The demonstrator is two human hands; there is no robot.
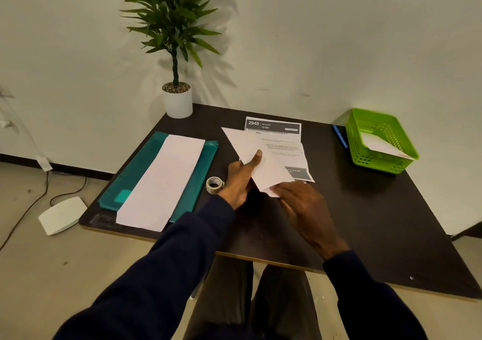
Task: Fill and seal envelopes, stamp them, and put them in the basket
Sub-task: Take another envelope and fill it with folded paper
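Holding a plain white envelope [257,161] tilted over the dark table [365,209].

Left hand [241,176] grips its edge, thumb on top; right hand [303,204] pinches the lower corner. It lies across a printed sheet [283,136], well apart from the green basket [379,140], which holds another envelope [382,145].

Both hands, left hand [241,180] and right hand [303,206], apparently pinch a white envelope [257,157] above the table [365,209].
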